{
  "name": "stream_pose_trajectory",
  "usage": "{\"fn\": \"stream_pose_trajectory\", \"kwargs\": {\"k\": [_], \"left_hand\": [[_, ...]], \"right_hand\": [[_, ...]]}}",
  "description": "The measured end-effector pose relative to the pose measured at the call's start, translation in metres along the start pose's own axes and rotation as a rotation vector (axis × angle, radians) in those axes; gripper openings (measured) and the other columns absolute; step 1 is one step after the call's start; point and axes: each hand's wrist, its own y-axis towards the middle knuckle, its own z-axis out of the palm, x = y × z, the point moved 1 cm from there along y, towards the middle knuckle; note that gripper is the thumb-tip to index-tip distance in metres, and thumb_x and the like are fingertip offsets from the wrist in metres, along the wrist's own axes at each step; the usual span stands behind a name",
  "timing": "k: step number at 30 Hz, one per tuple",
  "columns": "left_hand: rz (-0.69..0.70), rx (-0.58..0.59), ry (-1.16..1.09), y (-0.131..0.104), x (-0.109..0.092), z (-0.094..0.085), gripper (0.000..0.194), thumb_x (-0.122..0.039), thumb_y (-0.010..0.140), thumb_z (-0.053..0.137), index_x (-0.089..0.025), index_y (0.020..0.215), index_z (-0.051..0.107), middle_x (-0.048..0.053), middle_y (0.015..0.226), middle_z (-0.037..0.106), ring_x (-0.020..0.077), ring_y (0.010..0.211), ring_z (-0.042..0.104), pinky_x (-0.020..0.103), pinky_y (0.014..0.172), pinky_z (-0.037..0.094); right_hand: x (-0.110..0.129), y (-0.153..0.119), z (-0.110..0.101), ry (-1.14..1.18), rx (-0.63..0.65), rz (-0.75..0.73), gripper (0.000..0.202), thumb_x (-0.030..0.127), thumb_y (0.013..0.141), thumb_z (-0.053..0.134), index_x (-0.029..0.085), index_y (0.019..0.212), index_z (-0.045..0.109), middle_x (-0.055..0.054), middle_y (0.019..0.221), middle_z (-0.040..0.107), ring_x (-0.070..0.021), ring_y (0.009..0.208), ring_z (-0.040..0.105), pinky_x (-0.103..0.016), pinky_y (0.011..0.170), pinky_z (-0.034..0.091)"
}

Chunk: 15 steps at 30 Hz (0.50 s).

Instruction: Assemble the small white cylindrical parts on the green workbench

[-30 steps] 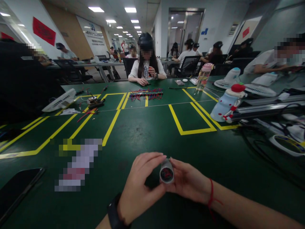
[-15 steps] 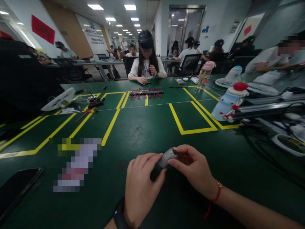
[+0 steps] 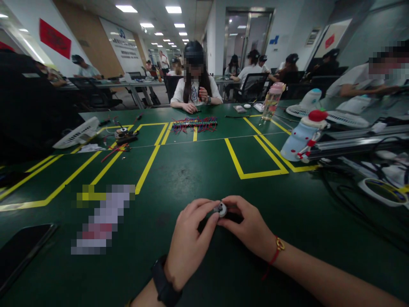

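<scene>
Between my two hands is a small grey cylindrical part [image 3: 221, 209], held just above the green table [image 3: 179, 170]. Its round, pale end with a dark metal fitting now faces toward me; fingers cover much of its body. My left hand [image 3: 193, 238] pinches it from the left with thumb and fingertips and wears a black band at the wrist. From the right, the thumb and fingers of my right hand [image 3: 251, 226] close on the same part. What kind of part it is I cannot make out for certain.
A phone [image 3: 24, 251] lies at the left edge. Yellow tape [image 3: 263, 175] marks the table. Ahead sit a wired strip [image 3: 194, 123] and a co-worker [image 3: 195, 85]. A blue bottle [image 3: 298, 138], metal rails [image 3: 341, 147] and black cables [image 3: 338, 187] occupy the right.
The grey part has been turned, so its end faces me instead of its side. My right hand has shifted left and both hands are closer together.
</scene>
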Motion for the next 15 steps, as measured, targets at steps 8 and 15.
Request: {"fn": "stream_pose_trajectory", "kwargs": {"k": [8, 15], "left_hand": [[-0.13, -0.185, -0.082, 0.006, 0.003, -0.006, 0.017, -0.037, 0.082, 0.06, -0.028, 0.087, 0.073, 0.004, 0.102, 0.058, 0.0202, 0.099, 0.055, 0.035, 0.086, 0.046], [-0.091, -0.02, 0.217, 0.007, 0.023, 0.005, 0.012, -0.037, 0.079, 0.064, -0.035, 0.083, 0.075, 0.002, 0.095, 0.061, 0.0226, 0.09, 0.054, 0.039, 0.078, 0.042]], "right_hand": [[0.007, 0.0, -0.002, -0.067, 0.016, -0.043, 0.029, 0.027, 0.075, 0.066, 0.022, 0.102, 0.058, -0.004, 0.102, 0.061, -0.0143, 0.092, 0.06, -0.031, 0.083, 0.053], [0.005, -0.001, -0.005, -0.154, -0.069, -0.111, 0.038, 0.021, 0.075, 0.062, 0.022, 0.112, 0.056, -0.006, 0.108, 0.061, -0.0166, 0.096, 0.06, -0.034, 0.085, 0.052]]}}
